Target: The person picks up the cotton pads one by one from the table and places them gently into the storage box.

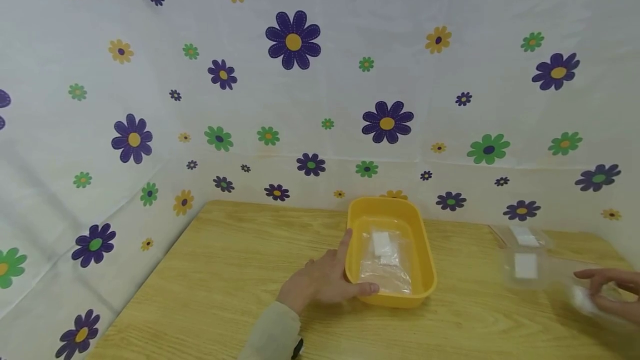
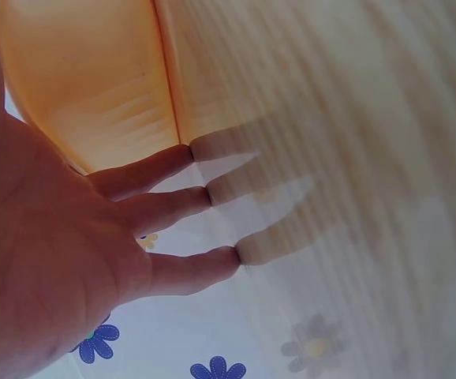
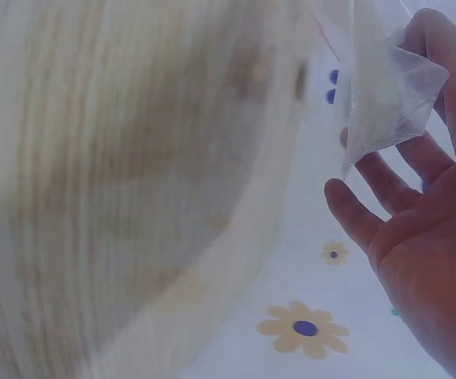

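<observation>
My left hand (image 1: 327,278) is at the near left corner of a yellow plastic tray (image 1: 430,271), thumb across the front rim and index finger along the left rim. In the left wrist view, the other fingers (image 2: 188,272) of that hand stretch out straight with tips on the tabletop. Inside the tray lie clear plastic bags (image 1: 382,279) with white squares. At the far right, my right hand (image 1: 617,293) pinches a clear plastic bag (image 3: 398,103) between thumb and fingers, raised above the table; it is blurred in the head view.
Two more clear bags lie on the table to the right of the tray, one with a white square (image 1: 526,265) and one behind it (image 1: 524,235). The wood-grain table (image 1: 225,254) ends at a flower-print cloth (image 1: 330,88) hanging behind and on the left.
</observation>
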The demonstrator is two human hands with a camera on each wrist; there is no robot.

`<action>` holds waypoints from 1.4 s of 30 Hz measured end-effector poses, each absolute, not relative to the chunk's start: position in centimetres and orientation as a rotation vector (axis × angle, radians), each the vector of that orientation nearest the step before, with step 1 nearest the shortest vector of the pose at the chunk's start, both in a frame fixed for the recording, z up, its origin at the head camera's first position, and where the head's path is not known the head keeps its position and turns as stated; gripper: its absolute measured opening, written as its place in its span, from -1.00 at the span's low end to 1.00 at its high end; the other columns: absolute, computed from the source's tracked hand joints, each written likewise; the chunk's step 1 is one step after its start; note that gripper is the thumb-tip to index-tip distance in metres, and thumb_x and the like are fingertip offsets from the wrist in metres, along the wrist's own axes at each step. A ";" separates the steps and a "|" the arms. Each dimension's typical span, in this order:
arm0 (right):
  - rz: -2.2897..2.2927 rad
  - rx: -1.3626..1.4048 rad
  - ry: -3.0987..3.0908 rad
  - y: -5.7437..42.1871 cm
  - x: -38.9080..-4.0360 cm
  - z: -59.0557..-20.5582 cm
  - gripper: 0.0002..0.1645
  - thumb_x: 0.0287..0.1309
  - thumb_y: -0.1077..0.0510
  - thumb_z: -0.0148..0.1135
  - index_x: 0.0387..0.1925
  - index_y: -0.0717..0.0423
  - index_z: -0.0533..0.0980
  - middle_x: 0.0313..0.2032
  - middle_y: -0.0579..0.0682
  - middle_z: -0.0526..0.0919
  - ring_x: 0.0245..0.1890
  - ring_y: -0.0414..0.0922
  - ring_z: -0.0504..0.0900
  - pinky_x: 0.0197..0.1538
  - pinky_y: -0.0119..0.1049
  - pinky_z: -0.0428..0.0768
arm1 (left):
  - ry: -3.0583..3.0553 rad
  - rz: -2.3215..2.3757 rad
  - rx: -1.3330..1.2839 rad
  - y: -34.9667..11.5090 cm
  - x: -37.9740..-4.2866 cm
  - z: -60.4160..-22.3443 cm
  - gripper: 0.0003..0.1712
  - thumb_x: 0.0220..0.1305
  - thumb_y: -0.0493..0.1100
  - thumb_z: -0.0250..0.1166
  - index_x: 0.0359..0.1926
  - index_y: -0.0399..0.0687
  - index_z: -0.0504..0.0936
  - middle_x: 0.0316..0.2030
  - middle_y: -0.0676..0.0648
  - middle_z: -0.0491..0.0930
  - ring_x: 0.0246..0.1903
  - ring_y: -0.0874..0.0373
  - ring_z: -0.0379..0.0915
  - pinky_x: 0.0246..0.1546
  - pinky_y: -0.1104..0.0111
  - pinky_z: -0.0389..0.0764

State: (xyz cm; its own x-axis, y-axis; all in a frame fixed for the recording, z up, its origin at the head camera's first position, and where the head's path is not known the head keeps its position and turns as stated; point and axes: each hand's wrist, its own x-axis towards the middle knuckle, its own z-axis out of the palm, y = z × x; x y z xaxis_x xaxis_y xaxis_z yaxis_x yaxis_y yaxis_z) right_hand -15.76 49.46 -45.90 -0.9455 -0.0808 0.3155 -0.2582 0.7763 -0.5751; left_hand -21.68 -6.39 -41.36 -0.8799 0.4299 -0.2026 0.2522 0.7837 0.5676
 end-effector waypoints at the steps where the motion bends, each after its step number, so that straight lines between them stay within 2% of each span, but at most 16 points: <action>1: 0.934 0.276 -2.668 49.7 -15.7 -46.0 -0.74 0.18 0.44 0.35 -0.47 0.09 0.51 -0.11 -0.91 0.23 -0.10 -0.88 0.06 0.13 0.76 -0.17 | 2.651 0.784 0.525 -6.4 -21.7 -41.4 0.45 0.05 0.66 0.25 0.65 0.31 -0.44 0.44 -0.08 0.40 0.30 -0.05 0.47 0.40 -0.28 0.32; 3: 0.943 0.338 -2.579 50.0 -15.8 -46.2 -0.61 0.08 0.56 0.33 -0.50 0.01 0.51 -0.09 -0.89 0.30 -0.05 -0.88 0.18 0.52 0.47 -0.27 | 2.640 0.798 0.530 -6.3 -21.7 -41.4 0.45 0.05 0.64 0.27 0.65 0.30 -0.43 0.44 -0.08 0.40 0.31 -0.04 0.47 0.39 -0.28 0.32; 5: 0.933 0.419 -2.498 50.1 -15.9 -46.2 -0.46 -0.04 0.66 0.30 -0.51 -0.09 0.51 -0.06 -0.87 0.35 0.01 -0.87 0.26 0.68 -0.17 -0.23 | 2.629 0.813 0.531 -6.3 -21.7 -41.4 0.46 0.05 0.64 0.28 0.65 0.29 -0.43 0.44 -0.09 0.40 0.30 -0.04 0.47 0.39 -0.27 0.34; 6: 0.933 0.477 -2.449 50.2 -16.1 -46.1 -0.38 -0.14 0.72 0.28 -0.51 -0.13 0.51 -0.03 -0.85 0.38 0.05 -0.85 0.30 0.61 -0.48 -0.13 | 2.626 0.814 0.528 -6.3 -21.7 -41.4 0.46 0.04 0.64 0.28 0.65 0.29 -0.43 0.44 -0.10 0.40 0.30 -0.04 0.47 0.39 -0.27 0.33; 8: 0.873 0.547 -2.396 50.2 -16.4 -45.8 -0.29 -0.29 0.77 0.30 -0.50 -0.18 0.52 0.02 -0.82 0.40 0.10 -0.83 0.34 0.26 -0.83 0.07 | 2.626 0.814 0.527 -6.3 -21.7 -41.5 0.46 0.04 0.64 0.28 0.65 0.28 -0.43 0.45 -0.10 0.39 0.31 -0.04 0.46 0.39 -0.27 0.33; 9: 0.851 0.576 -2.378 50.2 -16.5 -45.5 -0.26 -0.35 0.78 0.31 -0.50 -0.18 0.53 0.04 -0.82 0.40 0.10 -0.80 0.37 0.18 -0.85 0.17 | 2.629 0.810 0.529 -6.3 -21.7 -41.5 0.46 0.04 0.64 0.28 0.65 0.28 -0.43 0.44 -0.10 0.40 0.29 -0.04 0.47 0.38 -0.26 0.35; 11: 0.798 0.569 -2.385 50.1 -16.6 -44.9 -0.25 -0.37 0.76 0.36 -0.49 -0.22 0.55 0.06 -0.86 0.34 0.07 -0.80 0.38 0.06 -0.88 0.19 | 2.635 0.803 0.533 -6.3 -21.8 -41.5 0.46 0.04 0.65 0.27 0.65 0.28 -0.43 0.44 -0.09 0.40 0.28 -0.03 0.48 0.37 -0.24 0.38; 17: 0.793 0.503 -2.422 48.6 -16.5 -43.4 -0.29 -0.29 0.73 0.38 -0.49 -0.21 0.56 0.00 -0.85 0.39 0.09 -0.84 0.30 0.17 -0.92 0.06 | 2.629 0.801 0.538 -6.3 -21.8 -41.5 0.46 0.05 0.64 0.26 0.65 0.27 -0.43 0.44 -0.09 0.40 0.27 -0.02 0.49 0.33 -0.18 0.46; 21: 0.814 0.541 -2.381 46.8 -16.4 -42.4 -0.31 -0.36 0.76 0.37 -0.49 -0.12 0.58 -0.01 -0.76 0.50 0.08 -0.80 0.35 0.12 -0.89 0.14 | 2.622 0.800 0.527 -6.2 -21.7 -41.4 0.47 0.04 0.65 0.27 0.65 0.26 -0.43 0.43 -0.10 0.40 0.26 -0.02 0.49 0.32 -0.16 0.47; 24: 0.825 0.516 -2.423 45.2 -16.3 -41.3 -0.42 -0.25 0.68 0.41 -0.50 -0.09 0.59 -0.02 -0.78 0.48 0.06 -0.83 0.32 0.01 -0.88 0.23 | 2.626 0.798 0.531 -6.2 -21.7 -41.4 0.46 0.04 0.65 0.26 0.65 0.26 -0.43 0.44 -0.10 0.40 0.28 -0.02 0.48 0.34 -0.18 0.45; 25: 0.815 0.484 -2.458 44.7 -16.2 -41.0 -0.49 -0.17 0.62 0.43 -0.49 -0.09 0.59 -0.02 -0.81 0.45 0.06 -0.85 0.28 0.04 -0.90 0.20 | 2.627 0.798 0.534 -6.2 -21.7 -41.4 0.46 0.05 0.65 0.26 0.65 0.27 -0.43 0.44 -0.10 0.40 0.27 -0.02 0.48 0.34 -0.18 0.45; 26: 0.804 0.446 -2.495 44.2 -16.2 -40.6 -0.54 -0.10 0.56 0.45 -0.48 -0.09 0.58 -0.03 -0.84 0.42 0.05 -0.88 0.22 0.21 -0.78 0.29 | 2.629 0.798 0.540 -6.2 -21.7 -41.4 0.46 0.05 0.65 0.26 0.65 0.27 -0.44 0.44 -0.10 0.40 0.27 -0.02 0.48 0.33 -0.18 0.46; 31: 0.727 0.339 -2.606 42.1 -16.2 -39.4 -0.64 0.03 0.39 0.48 -0.47 -0.15 0.58 -0.06 -0.91 0.31 0.03 -0.91 0.06 0.28 -0.84 -0.01 | 2.635 0.796 0.560 -6.2 -21.8 -41.5 0.46 0.05 0.64 0.26 0.65 0.28 -0.45 0.42 -0.09 0.42 0.24 -0.01 0.50 0.31 -0.17 0.48; 32: 0.724 0.355 -2.602 41.8 -16.3 -39.2 -0.63 0.00 0.40 0.49 -0.47 -0.16 0.58 -0.06 -0.90 0.33 0.04 -0.91 0.08 0.26 -0.84 0.03 | 2.635 0.796 0.561 -6.2 -21.8 -41.5 0.46 0.05 0.64 0.26 0.65 0.28 -0.45 0.43 -0.09 0.42 0.25 -0.01 0.50 0.31 -0.17 0.48; 33: 0.718 0.376 -2.592 41.5 -16.5 -39.0 -0.60 -0.03 0.41 0.50 -0.47 -0.19 0.58 -0.05 -0.88 0.36 0.05 -0.90 0.11 0.05 -0.92 0.00 | 2.635 0.796 0.560 -6.2 -21.8 -41.5 0.46 0.05 0.65 0.26 0.65 0.28 -0.45 0.43 -0.09 0.42 0.25 -0.01 0.50 0.30 -0.17 0.48; 42: 0.682 0.476 -2.601 38.8 -17.4 -37.7 -0.52 -0.06 0.35 0.54 -0.47 -0.37 0.60 -0.04 -0.75 0.52 0.04 -0.86 0.23 -0.15 -0.82 0.28 | 2.637 0.783 0.528 -6.3 -21.9 -41.5 0.48 0.03 0.67 0.25 0.65 0.26 -0.45 0.46 -0.12 0.37 0.30 -0.04 0.47 0.34 -0.17 0.45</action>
